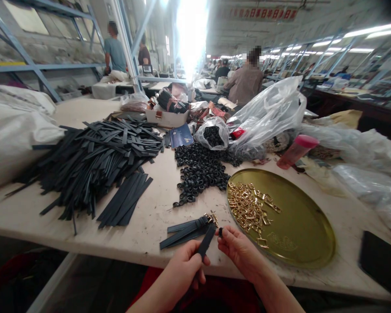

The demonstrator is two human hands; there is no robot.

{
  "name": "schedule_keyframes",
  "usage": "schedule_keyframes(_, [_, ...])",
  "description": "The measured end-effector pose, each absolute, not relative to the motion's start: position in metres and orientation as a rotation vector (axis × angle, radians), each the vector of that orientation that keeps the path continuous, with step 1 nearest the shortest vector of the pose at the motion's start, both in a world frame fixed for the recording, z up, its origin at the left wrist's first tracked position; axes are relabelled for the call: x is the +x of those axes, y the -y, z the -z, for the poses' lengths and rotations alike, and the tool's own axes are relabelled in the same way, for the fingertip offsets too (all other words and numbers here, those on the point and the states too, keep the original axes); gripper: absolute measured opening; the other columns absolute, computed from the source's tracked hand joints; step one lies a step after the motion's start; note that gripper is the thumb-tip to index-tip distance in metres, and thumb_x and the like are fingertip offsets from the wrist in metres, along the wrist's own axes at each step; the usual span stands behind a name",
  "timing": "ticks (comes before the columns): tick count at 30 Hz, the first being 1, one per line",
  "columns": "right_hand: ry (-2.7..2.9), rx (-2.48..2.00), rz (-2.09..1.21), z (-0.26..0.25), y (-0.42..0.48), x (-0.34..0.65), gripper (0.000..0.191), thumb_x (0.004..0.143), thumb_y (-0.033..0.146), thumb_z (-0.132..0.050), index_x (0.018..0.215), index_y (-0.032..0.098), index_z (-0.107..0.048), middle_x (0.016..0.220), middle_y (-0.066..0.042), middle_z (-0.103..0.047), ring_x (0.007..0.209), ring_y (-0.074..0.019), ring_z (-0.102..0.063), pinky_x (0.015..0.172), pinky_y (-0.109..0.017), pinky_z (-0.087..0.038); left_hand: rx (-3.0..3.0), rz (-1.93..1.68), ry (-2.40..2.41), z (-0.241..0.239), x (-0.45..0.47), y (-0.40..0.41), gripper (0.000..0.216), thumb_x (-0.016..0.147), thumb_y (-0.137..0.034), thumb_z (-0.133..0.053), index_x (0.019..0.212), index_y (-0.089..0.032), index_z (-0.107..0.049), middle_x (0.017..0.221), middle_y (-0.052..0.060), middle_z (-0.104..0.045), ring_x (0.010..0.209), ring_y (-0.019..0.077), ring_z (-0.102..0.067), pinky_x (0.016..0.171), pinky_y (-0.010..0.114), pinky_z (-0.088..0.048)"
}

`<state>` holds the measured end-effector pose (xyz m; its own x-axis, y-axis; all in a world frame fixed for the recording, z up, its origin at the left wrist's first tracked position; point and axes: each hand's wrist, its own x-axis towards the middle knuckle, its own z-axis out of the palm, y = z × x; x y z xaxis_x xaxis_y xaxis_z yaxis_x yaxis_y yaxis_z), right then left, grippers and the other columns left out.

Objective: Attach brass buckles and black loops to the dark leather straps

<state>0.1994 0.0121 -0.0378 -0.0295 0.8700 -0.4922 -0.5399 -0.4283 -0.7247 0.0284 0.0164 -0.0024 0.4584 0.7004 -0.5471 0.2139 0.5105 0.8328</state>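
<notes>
Near the table's front edge, my left hand (190, 263) is closed round a dark strap (207, 240), its upper end pointing up and right. My right hand (235, 247), just to its right, pinches a small black strap loop (220, 232) close to the strap's end. Behind both hands lie several dark straps fitted with gold buckles (189, 228). A heap of black loops (200, 171) spreads over the table further back. On the right, gold buckles (247, 206) are piled on the left side of an oval gold tray (308, 226).
A large pile of dark straps (97, 161) covers the left of the table (159, 191), with a smaller stack (125, 200) before it. Behind are a bag of loops (212, 135), clear plastic bags (270, 113) and a pink-lidded cup (298, 151). A black flat object (381, 263) lies far right.
</notes>
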Motion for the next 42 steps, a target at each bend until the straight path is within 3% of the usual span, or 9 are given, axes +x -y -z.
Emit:
schedule_keyframes(3, [0.449,-1.153,-1.647,0.035,-0.012,0.195,0.025,0.061,0.036,-0.075,0.067,0.018,-0.06,0.063,0.003,-0.058,0.057,-0.0092,-0.053,0.059,-0.022,-0.045,1.226,-0.421,-1.098,0.004,0.028,-0.019,0.022,0.078,-0.028,-0.037,0.088,-0.016,-0.054,0.068,-0.002,-0.055,0.04,0.0069,-0.041,0.04,0.018,-0.029])
schedule_keyframes(8, [0.563,-1.191,-1.57,0.038,-0.008,0.19,0.032,0.059,0.036,-0.076,0.082,0.019,-0.061,0.07,0.003,-0.06,0.056,-0.0098,-0.052,0.058,-0.024,-0.043,1.614,-0.378,-1.213,0.0,0.025,-0.021,0.028,0.082,-0.032,-0.038,0.073,-0.017,-0.059,0.059,-0.001,-0.055,0.056,0.0138,-0.049,0.052,0.022,-0.028])
schedule_keyframes(16, [0.806,-1.239,-1.591,0.037,0.006,0.188,0.028,0.064,0.042,-0.07,0.073,0.017,-0.06,0.051,0.004,-0.057,0.05,-0.0106,-0.05,0.056,-0.024,-0.037,1.856,-0.216,-1.204,-0.014,0.023,-0.021,0.026,0.08,-0.028,-0.043,0.061,-0.02,-0.058,0.057,0.0,-0.056,0.055,0.0153,-0.048,0.052,0.023,-0.022])
schedule_keyframes(20, [0.808,-1.198,-1.608,0.028,0.014,0.18,0.032,0.059,0.043,-0.072,0.072,0.018,-0.058,0.051,0.005,-0.057,0.048,-0.0105,-0.049,0.055,-0.024,-0.037,1.752,-0.317,-1.173,-0.014,0.027,-0.012,0.023,0.083,-0.032,-0.04,0.087,-0.02,-0.06,0.076,0.003,-0.064,0.071,0.0194,-0.055,0.061,0.023,-0.031])
schedule_keyframes(23, [0.786,-1.185,-1.541,0.025,0.02,0.168,0.031,0.06,0.042,-0.072,0.076,0.019,-0.057,0.054,0.006,-0.055,0.05,-0.0108,-0.05,0.055,-0.024,-0.039,1.624,-0.394,-1.152,-0.013,0.03,-0.006,0.039,0.085,-0.04,-0.038,0.118,-0.019,-0.045,0.093,0.006,-0.064,0.083,0.0211,-0.057,0.071,0.025,-0.035])
schedule_keyframes(27, [0.862,-1.12,-1.503,0.028,0.023,0.169,0.046,0.06,0.043,-0.071,0.095,0.024,-0.049,0.071,0.003,-0.058,0.061,-0.0139,-0.055,0.057,-0.026,-0.042,1.567,-0.498,-1.048,-0.009,0.03,-0.008,0.036,0.085,-0.043,-0.038,0.109,-0.02,-0.051,0.098,0.006,-0.061,0.09,0.0207,-0.053,0.077,0.025,-0.036])
schedule_keyframes(30, [1.257,-1.428,-1.175,0.023,0.01,0.204,0.036,0.074,0.039,-0.057,0.104,0.021,-0.047,0.078,-0.001,-0.059,0.064,-0.0145,-0.056,0.058,-0.026,-0.043,1.545,-0.492,-1.088,-0.006,0.029,-0.015,0.032,0.084,-0.045,-0.037,0.08,-0.019,-0.056,0.071,0.0,-0.055,0.07,0.0172,-0.049,0.064,0.023,-0.035])
schedule_keyframes(33, [1.682,-2.033,-0.385,0.012,-0.019,0.248,0.017,0.084,0.028,-0.041,0.085,0.019,-0.055,0.084,-0.005,-0.061,0.076,-0.0157,-0.058,0.068,-0.026,-0.043,1.498,-0.477,-1.141,-0.003,0.031,-0.02,0.034,0.083,-0.047,-0.036,0.07,-0.019,-0.049,0.057,-0.004,-0.039,0.057,0.0135,-0.038,0.054,0.022,-0.029])
schedule_keyframes(42, [1.759,-2.339,-0.121,0.028,-0.081,0.256,0.012,0.074,0.013,-0.048,0.07,0.011,-0.06,0.074,-0.018,-0.064,0.07,-0.0278,-0.061,0.06,-0.034,-0.039,1.511,-0.441,-1.13,0.009,0.037,-0.031,0.03,0.085,-0.04,-0.034,0.067,-0.019,-0.045,0.062,-0.004,-0.041,0.062,0.0131,-0.04,0.06,0.023,-0.03])
